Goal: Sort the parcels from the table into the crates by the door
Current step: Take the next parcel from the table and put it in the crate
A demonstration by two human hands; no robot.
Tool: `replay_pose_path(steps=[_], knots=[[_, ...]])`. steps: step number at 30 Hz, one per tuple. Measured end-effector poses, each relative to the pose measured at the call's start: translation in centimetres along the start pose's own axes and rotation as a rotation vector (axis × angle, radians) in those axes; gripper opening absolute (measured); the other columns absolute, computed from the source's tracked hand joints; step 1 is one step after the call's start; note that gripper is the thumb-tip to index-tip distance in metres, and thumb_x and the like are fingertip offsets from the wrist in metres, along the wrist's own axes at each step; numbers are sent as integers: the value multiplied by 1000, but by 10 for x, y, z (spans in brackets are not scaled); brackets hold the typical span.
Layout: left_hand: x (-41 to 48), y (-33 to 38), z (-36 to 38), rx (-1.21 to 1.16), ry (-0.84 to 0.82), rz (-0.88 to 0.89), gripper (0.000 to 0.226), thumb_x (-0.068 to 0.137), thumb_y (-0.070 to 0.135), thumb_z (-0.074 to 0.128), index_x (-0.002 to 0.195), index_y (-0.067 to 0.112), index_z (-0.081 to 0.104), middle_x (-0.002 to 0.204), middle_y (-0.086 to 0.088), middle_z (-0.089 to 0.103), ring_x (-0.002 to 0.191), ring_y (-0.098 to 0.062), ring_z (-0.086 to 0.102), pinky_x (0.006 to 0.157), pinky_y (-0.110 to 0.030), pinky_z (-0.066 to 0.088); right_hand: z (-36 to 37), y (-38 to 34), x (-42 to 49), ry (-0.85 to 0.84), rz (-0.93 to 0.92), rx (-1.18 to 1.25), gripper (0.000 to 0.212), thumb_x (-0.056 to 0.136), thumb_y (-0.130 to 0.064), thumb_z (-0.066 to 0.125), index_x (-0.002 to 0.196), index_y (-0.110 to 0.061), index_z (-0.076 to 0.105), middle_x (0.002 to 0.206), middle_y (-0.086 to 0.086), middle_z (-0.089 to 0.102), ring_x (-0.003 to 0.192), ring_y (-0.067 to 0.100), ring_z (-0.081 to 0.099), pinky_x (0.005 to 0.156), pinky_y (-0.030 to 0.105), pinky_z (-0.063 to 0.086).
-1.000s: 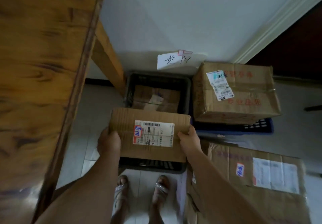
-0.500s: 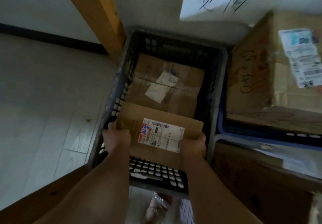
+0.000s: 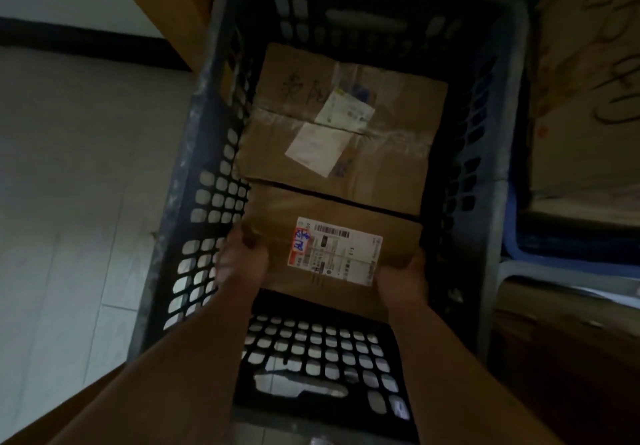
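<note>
- A labelled cardboard parcel [image 3: 332,247] was held low inside a black perforated crate [image 3: 207,153], in its near half, with the label facing up.
- The left hand [image 3: 242,264] was clamped on the parcel's near left corner and the right hand [image 3: 401,278] on its near right corner. The hands were set apart by the parcel's width.
- A second parcel [image 3: 346,122] was seen lying at the crate's far end, with only a thin dark gap between the two. Whether the held parcel rested on the crate's floor could not be told.
- Fingers could be pinched against the crate's side walls, as little room was left at either side.
- The parcel's far edge could be caught on the lying parcel if it were pushed forward, which would leave it tilted.
- A corner-first drop could be caused if one hand were loosened before the other.
</note>
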State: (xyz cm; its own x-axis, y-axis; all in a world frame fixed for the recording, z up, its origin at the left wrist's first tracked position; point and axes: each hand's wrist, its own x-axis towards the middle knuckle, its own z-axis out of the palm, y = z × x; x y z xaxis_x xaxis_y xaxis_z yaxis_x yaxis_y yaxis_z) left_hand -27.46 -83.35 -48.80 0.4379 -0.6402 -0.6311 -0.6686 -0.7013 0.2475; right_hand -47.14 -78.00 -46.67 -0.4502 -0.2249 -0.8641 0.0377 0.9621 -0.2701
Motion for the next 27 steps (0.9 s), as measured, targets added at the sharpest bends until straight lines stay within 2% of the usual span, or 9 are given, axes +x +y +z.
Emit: replay_pose_path(steps=[2, 7, 12, 16, 20, 23, 27], knots=[[3, -2, 7, 53, 2, 22, 56, 93, 29, 45, 146, 29, 29, 141, -14, 44, 127, -37, 40, 100, -47, 37, 4, 4, 7, -17, 3, 39, 84, 92, -15, 54, 152, -29, -3, 151, 14, 29, 131, 39, 37, 105, 49, 36], [-6, -19, 10, 95, 7, 7, 52, 92, 38, 44, 140, 20, 37, 134, -15, 49, 121, -36, 47, 98, -50, 41, 2, 15, 4, -53, 31, 17, 82, 93, -9, 50, 152, -30, -4, 152, 12, 28, 132, 37, 36, 105, 47, 36], [-12, -26, 10, 101, 1, 4, 53, 93, 37, 44, 142, 19, 33, 137, -14, 46, 122, -35, 46, 97, -51, 42, 2, 10, 3, -78, 33, -42, 86, 95, -12, 51, 150, -29, -13, 153, 13, 26, 132, 37, 36, 103, 44, 37], [-19, -14, 8, 180, 12, -17, 57, 93, 31, 44, 144, 10, 29, 141, -19, 39, 125, -38, 42, 100, -51, 39, 4, -2, -11, -4, 37, -79, 86, 94, -10, 50, 150, -24, -13, 149, 18, 29, 129, 38, 40, 96, 39, 42], [-51, 9, -12, 153, 40, 7, 65, 90, 22, 51, 147, 8, 25, 148, -20, 31, 133, -38, 32, 105, -50, 32, 0, -22, -51, 35, -40, -53, 79, 91, -8, 49, 152, -19, 1, 144, 20, 37, 126, 38, 43, 100, 40, 42], [-90, 42, -38, 70, 52, 21, 61, 86, 21, 53, 142, 8, 33, 142, -21, 37, 128, -39, 37, 106, -50, 32, -16, -39, -100, 0, -75, 73, 68, 91, -10, 52, 150, -18, 20, 137, 18, 47, 121, 35, 50, 97, 38, 45], [-160, 88, -87, -38, 59, 78, 48, 88, 18, 46, 136, 9, 43, 137, -19, 46, 124, -36, 44, 104, -46, 36, -66, -61, -170, -78, -118, 262, 59, 93, -10, 51, 146, -15, 28, 137, 15, 49, 121, 32, 51, 97, 35, 43]])
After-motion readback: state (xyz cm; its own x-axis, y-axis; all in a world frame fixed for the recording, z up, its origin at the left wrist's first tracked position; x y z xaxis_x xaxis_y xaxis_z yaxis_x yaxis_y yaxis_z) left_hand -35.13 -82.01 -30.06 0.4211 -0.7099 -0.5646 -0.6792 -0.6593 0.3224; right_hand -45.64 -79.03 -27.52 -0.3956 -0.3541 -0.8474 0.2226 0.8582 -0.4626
